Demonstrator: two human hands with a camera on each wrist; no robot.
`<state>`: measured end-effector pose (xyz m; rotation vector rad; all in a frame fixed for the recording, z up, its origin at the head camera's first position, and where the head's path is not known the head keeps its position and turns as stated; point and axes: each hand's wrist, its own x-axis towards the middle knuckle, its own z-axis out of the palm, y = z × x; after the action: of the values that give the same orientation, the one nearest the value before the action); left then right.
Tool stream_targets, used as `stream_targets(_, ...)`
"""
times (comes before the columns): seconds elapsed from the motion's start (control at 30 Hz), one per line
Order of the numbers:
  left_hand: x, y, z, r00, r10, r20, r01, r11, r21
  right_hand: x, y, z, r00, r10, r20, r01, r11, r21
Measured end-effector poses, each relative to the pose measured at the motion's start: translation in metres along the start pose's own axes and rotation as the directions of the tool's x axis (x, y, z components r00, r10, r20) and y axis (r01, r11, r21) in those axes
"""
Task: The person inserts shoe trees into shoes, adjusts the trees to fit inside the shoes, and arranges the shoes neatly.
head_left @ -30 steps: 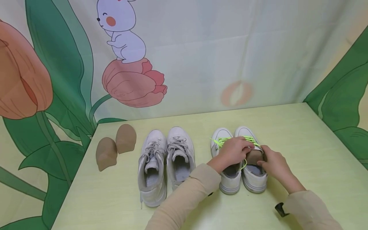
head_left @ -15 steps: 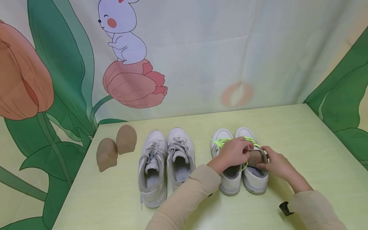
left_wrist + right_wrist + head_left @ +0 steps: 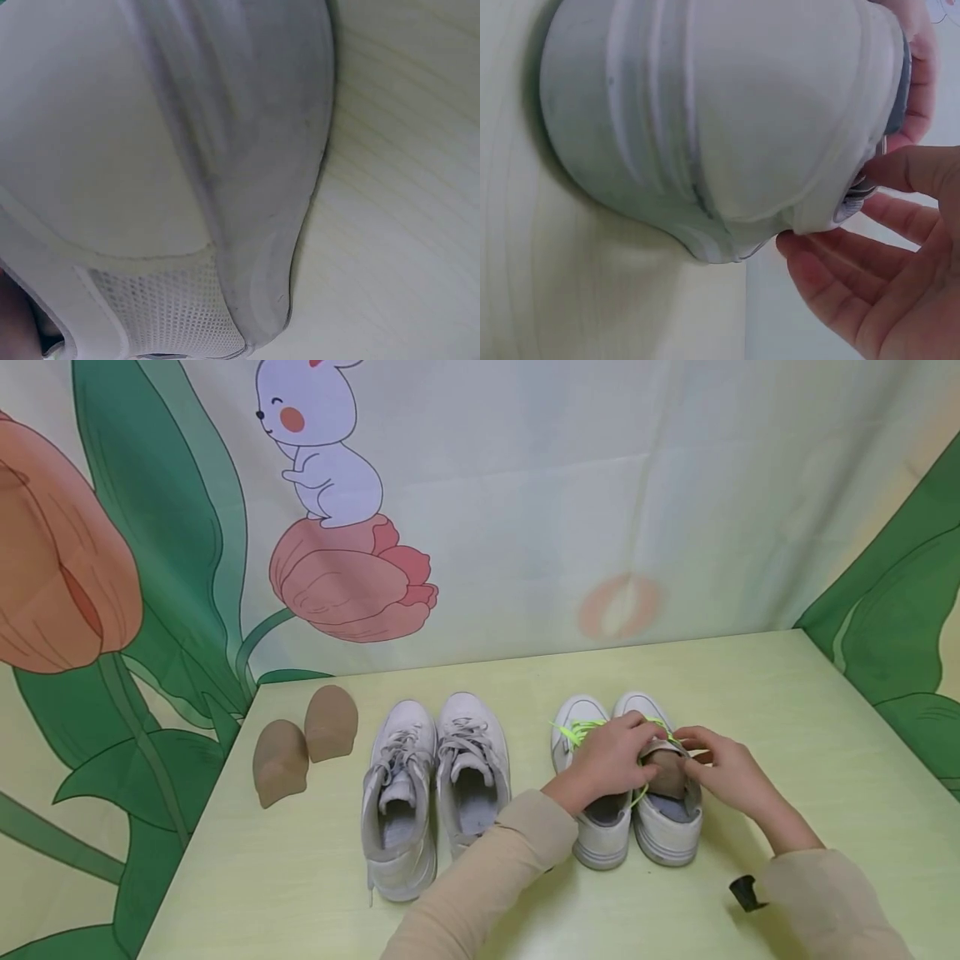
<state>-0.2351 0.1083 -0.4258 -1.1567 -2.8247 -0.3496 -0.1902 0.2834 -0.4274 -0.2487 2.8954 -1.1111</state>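
A white sneaker [image 3: 670, 845] with lime-green laces stands upright at the right, toe pointing away. Tucked in its opening under the tongue is a brown half insole [image 3: 666, 775]; its front end is hidden. My left hand [image 3: 609, 753] lies across the laces from the left and holds the shoe's tongue [image 3: 662, 746]. On the other side, my right hand [image 3: 733, 772] pinches the collar edge. In the right wrist view, its thumb [image 3: 907, 169] reaches into the opening while the other fingers stay outside. The matching sneaker [image 3: 602, 843] stands alongside, partly under my left forearm.
Left of these stands a pair of greyish-white sneakers [image 3: 401, 860] with grey laces. Two more brown half insoles [image 3: 332, 722] lie at the table's left side. The pale table [image 3: 817, 718] meets a printed cloth [image 3: 510, 527] at the back.
My right hand has moved its thumb from the insole's lower part up to the collar. The insole now shows a narrower, more rounded outline in the opening. My left hand stays at the tongue.
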Motion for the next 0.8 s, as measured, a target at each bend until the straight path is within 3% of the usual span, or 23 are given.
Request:
stream_targets(0.4,-0.001,0.003,0.001,1.000,0.005,-0.020,-0.004,0.997,0.073,0.000,0.009,0.002,0.997,-0.045,-0.064,0.043,0.999,-0.020)
stream_targets(0.8,0.000,0.001,-0.005,1.000,-0.030,0.000,0.030,0.999,-0.030,0.000,0.009,0.009,0.978,-0.136,-0.156,0.119,0.986,-0.112)
